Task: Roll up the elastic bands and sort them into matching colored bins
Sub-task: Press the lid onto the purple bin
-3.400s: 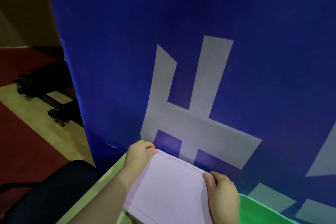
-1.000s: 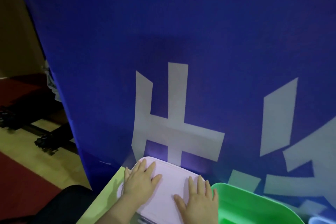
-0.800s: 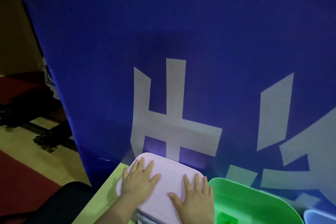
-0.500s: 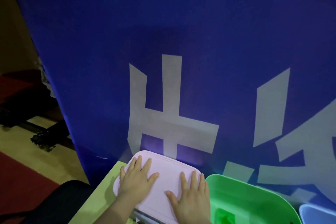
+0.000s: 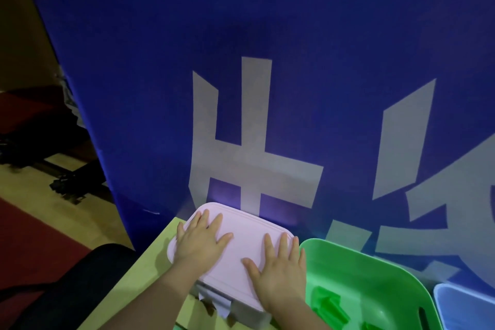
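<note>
Since the earliest picture, the pink lid [image 5: 241,238] has gone from being held tilted by its far corners to lying flat on its box [image 5: 249,316], and both hands have shifted from its edges onto its top. Over the last half second they have barely moved.

The left hand [image 5: 199,242] lies palm down on the lid's left part, fingers straight and spread, pointing away from the person. The right hand [image 5: 278,273] lies the same way on the right part, its little finger at the lid's right edge. The hands are apart, with bare lid between them, and neither curls round anything.

The box stands at the far left of the yellow-green table [image 5: 150,270]. Just beside it on the right is the green bin [image 5: 375,257], with at least two green bands [image 5: 330,305] on its floor; whether they are rolled is hard to tell. Right of that, cut by the frame corner, is the blue bin [image 5: 460,288]. What the closed box holds is hidden.

Behind the table hangs a dark blue banner [image 5: 241,35] with large white strokes; they are cropped and I cannot read them. No other writing is legible.

Count: two hands, one lid, one lidded box, two open bins. A black chair [image 5: 80,276] shows at lower left.
</note>
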Motion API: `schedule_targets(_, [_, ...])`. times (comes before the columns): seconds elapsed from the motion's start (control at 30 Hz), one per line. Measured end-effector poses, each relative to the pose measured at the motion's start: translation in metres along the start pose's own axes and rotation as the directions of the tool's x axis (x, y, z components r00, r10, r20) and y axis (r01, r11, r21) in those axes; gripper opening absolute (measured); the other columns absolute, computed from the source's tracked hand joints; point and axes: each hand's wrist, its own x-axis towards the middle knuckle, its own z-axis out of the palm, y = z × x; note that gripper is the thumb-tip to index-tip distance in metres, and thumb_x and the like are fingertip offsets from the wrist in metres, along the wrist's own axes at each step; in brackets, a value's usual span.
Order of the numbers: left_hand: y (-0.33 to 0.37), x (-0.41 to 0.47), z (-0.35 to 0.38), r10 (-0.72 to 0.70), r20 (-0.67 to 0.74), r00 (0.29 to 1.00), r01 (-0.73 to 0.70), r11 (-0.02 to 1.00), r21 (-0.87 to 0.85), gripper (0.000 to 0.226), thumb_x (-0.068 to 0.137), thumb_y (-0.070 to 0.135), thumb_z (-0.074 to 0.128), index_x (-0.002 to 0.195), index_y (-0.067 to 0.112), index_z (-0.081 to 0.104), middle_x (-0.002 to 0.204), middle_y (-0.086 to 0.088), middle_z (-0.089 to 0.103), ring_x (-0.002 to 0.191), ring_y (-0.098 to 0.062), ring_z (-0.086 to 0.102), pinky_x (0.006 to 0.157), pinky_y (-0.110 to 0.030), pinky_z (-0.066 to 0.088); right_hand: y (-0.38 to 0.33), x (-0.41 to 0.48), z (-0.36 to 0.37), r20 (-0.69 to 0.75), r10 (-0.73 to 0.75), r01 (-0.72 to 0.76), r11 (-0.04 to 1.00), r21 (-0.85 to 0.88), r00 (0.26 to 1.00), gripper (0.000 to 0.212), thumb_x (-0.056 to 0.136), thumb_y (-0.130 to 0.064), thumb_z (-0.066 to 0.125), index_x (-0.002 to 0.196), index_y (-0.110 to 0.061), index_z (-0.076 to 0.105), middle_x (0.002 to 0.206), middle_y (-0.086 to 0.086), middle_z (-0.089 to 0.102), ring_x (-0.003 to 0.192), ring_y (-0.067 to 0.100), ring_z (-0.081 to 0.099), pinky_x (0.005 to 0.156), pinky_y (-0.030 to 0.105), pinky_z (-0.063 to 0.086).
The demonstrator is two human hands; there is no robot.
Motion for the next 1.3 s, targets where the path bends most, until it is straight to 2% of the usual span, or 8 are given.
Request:
schedule_targets(0.2, [0.002, -0.005, -0.009, -0.003, -0.078, 0.997, 0.002, 1.000, -0.011, 0.054, 0.096, 0.054, 0.019, 0.146, 0.034, 0.017, 0.155, 0.005, 0.016, 0.142, -0.016, 0.011, 0.114, -0.046, 0.003, 0.000, -0.003, -0.003, -0.002, 0.010, -0.010, 0.999, 0.034, 1.000, 0.115, 0.047, -0.075, -0.027, 0.149, -0.028, 0.001, 0.157, 0.012, -0.004, 0.142, 0.035, -0.011, 0.114, 0.047, -0.007])
schedule_targets(0.33, [0.001, -0.024, -0.012, -0.031, -0.121, 0.992, 0.022, 0.997, -0.071, 0.051, 0.096, 0.051, 0.021, 0.145, 0.034, 0.022, 0.153, 0.005, 0.021, 0.141, -0.015, 0.017, 0.114, -0.043, 0.007, -0.001, -0.003, -0.006, -0.004, 0.024, -0.023, 0.999, 0.049, 1.000, 0.084, 0.080, -0.075, 0.001, 0.148, -0.027, 0.008, 0.157, 0.009, 0.003, 0.143, 0.033, -0.006, 0.114, 0.048, -0.004])
schedule_targets(0.5, [-0.003, -0.043, -0.007, -0.022, -0.053, 0.998, 0.020, 0.999, -0.038, 0.053, 0.096, 0.052, 0.016, 0.146, 0.035, 0.013, 0.156, 0.002, 0.011, 0.143, -0.018, 0.007, 0.114, -0.044, 0.002, -0.005, -0.014, -0.007, -0.088, -0.036, 0.042, 0.997, 0.068, 0.995, 0.101, 0.061, -0.069, -0.018, 0.147, -0.030, 0.017, 0.156, 0.003, 0.015, 0.143, 0.030, 0.006, 0.114, 0.047, 0.002])
schedule_targets(0.6, [-0.003, -0.043, -0.001, -0.030, -0.039, 0.999, 0.030, 1.000, 0.004, 0.055, 0.095, 0.055, 0.014, 0.146, 0.037, 0.009, 0.157, 0.002, 0.006, 0.143, -0.019, 0.003, 0.114, -0.045, 0.002, -0.009, -0.023, -0.003, -0.032, -0.053, 0.056, 0.993, 0.102, 0.998, 0.110, 0.056, -0.080, -0.024, 0.147, -0.031, 0.014, 0.157, 0.007, 0.007, 0.143, 0.035, -0.002, 0.115, 0.047, -0.002])
schedule_targets(0.93, [-0.001, -0.038, 0.008, -0.042, -0.090, 0.995, 0.046, 0.998, 0.046, 0.056, 0.095, 0.056, 0.014, 0.146, 0.036, 0.010, 0.157, 0.003, 0.008, 0.143, -0.018, 0.005, 0.115, -0.046, 0.005, -0.009, -0.017, 0.004, -0.023, -0.068, 0.070, 0.995, 0.067, 0.997, 0.123, 0.042, -0.073, -0.034, 0.148, -0.028, 0.011, 0.157, 0.013, 0.004, 0.141, 0.041, -0.006, 0.114, 0.050, -0.005])
schedule_targets(1.07, [0.003, -0.044, -0.003, -0.069, -0.060, 0.996, 0.071, 0.997, 0.032, 0.058, 0.095, 0.056, 0.018, 0.147, 0.034, 0.007, 0.157, 0.002, 0.003, 0.143, -0.019, 0.001, 0.113, -0.049, 0.003, -0.009, -0.022, -0.001, -0.035, -0.073, 0.074, 0.996, 0.057, 0.997, 0.092, 0.074, -0.075, -0.009, 0.147, -0.025, 0.018, 0.156, 0.011, 0.012, 0.142, 0.037, 0.004, 0.113, 0.050, -0.001])
schedule_targets(1.2, [0.008, -0.068, -0.014, -0.027, -0.186, 0.982, 0.022, 0.999, -0.033, 0.057, 0.095, 0.054, 0.017, 0.147, 0.035, 0.005, 0.157, 0.002, 0.005, 0.143, -0.019, 0.004, 0.113, -0.047, 0.005, -0.017, -0.035, -0.014, -0.232, -0.137, 0.162, 0.982, 0.092, 0.963, 0.087, 0.073, -0.061, -0.010, 0.137, -0.026, 0.039, 0.143, 0.001, 0.042, 0.134, 0.026, 0.030, 0.112, 0.048, 0.008])
schedule_targets(1.3, [0.003, -0.093, -0.018, -0.050, -0.233, 0.971, 0.040, 0.998, -0.049, 0.056, 0.095, 0.054, 0.016, 0.146, 0.036, 0.002, 0.157, 0.002, 0.004, 0.143, -0.020, 0.002, 0.113, -0.046, 0.005, -0.030, -0.054, -0.018, -0.239, -0.261, 0.286, 0.955, 0.074, 0.935, 0.073, 0.084, -0.054, -0.004, 0.136, -0.026, 0.040, 0.141, -0.003, 0.044, 0.133, 0.021, 0.033, 0.113, 0.047, 0.006])
